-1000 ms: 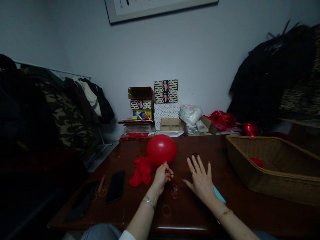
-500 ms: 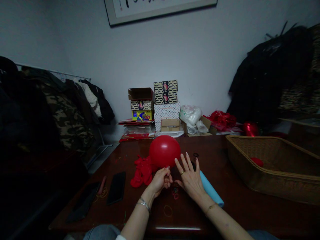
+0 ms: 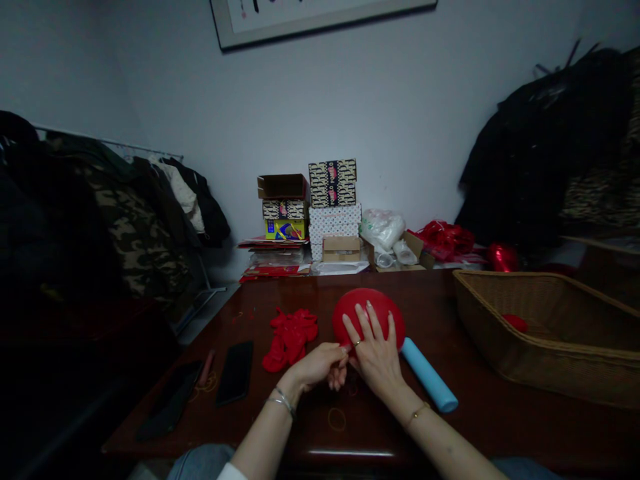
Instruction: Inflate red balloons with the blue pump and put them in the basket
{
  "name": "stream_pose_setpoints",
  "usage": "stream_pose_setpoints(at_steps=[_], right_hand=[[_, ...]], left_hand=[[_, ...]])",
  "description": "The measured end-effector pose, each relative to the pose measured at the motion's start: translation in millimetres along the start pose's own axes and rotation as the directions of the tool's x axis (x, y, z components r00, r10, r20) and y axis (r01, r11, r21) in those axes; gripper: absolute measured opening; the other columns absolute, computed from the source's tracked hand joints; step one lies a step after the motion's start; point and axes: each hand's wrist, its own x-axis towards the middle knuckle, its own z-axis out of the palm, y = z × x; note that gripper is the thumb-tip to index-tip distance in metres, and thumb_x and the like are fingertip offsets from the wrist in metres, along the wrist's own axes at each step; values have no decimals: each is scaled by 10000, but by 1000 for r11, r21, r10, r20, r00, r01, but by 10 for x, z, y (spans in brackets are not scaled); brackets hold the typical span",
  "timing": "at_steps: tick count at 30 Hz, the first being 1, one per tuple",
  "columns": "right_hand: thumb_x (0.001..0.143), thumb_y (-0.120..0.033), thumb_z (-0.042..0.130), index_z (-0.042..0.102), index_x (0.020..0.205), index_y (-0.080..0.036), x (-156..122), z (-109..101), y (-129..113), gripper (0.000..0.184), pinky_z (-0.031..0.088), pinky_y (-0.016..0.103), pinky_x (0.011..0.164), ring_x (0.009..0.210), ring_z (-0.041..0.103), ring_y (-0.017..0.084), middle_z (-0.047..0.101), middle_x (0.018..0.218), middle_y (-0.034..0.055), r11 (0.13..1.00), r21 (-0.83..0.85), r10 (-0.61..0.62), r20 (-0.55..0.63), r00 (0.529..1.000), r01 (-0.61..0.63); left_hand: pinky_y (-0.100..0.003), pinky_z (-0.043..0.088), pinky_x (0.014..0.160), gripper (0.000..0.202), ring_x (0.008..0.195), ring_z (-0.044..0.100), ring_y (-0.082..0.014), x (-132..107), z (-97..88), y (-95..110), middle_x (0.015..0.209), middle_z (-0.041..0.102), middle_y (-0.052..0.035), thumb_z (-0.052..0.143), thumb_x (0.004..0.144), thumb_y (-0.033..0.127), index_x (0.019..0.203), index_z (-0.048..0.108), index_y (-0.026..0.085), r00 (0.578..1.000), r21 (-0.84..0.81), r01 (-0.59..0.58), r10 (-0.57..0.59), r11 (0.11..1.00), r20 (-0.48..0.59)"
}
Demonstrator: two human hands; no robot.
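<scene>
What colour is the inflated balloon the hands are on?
The inflated balloon is red, as the head view shows.

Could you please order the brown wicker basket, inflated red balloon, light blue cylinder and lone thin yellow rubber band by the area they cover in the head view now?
1. Brown wicker basket
2. Inflated red balloon, partly hidden by the right hand
3. Light blue cylinder
4. Lone thin yellow rubber band

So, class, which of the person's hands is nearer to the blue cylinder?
Right. The right hand lies spread on the red balloon, just left of the blue cylinder; the left hand is farther left, pinching at the balloon's near edge.
</scene>
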Motion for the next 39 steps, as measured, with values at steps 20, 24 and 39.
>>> stream_pose_setpoints(at_steps=[20,24,39], right_hand=[[652,-392,647,282,1387,-164,9,-174,-191,852,166,548,1071,1378,182,288,330,1453,138,929,270,196,217,956,-252],[636,-395,667,288,1389,-224,20,-227,-228,860,172,575,1060,1384,157,292,277,1477,123,900,355,159,269,950,-251],[819,-148,395,119,1456,-161,-151,-180,-427,694,207,549,1084,1396,118,265,193,1510,133,930,359,91,-13,996,-80]], left_hand=[[-392,433,943,153,1078,598,-272,-352,-81,371,1085,683,-97,627,794,322,902,708,250,671,745,-382,718,548,-184],[-393,424,989,182,1143,560,-245,-346,-66,319,1121,670,-61,579,831,262,959,708,252,649,705,-493,755,510,-91],[-451,387,1024,195,1066,603,-298,-361,-2,138,1041,698,-95,675,755,320,928,721,241,511,631,-366,714,684,-478]])
